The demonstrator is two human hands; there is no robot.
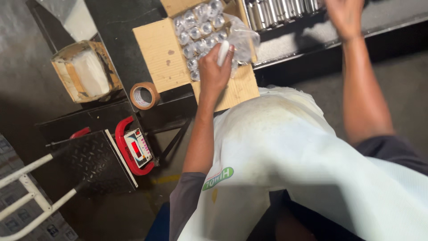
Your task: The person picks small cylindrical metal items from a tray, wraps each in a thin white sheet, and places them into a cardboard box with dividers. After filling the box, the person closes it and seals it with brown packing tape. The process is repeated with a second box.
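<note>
Head view: we are resting our left hand (214,73), closed around a small white piece (222,52), on the far carton (162,56) of shiny metal parts (198,31), keeping it handy; our right hand (344,17) is lifting far right, apparently empty.

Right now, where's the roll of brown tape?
Head view, left of centre: the roll of brown tape lies flat on the dark table, just left of the open cardboard box and right of the small wooden crate.
</note>
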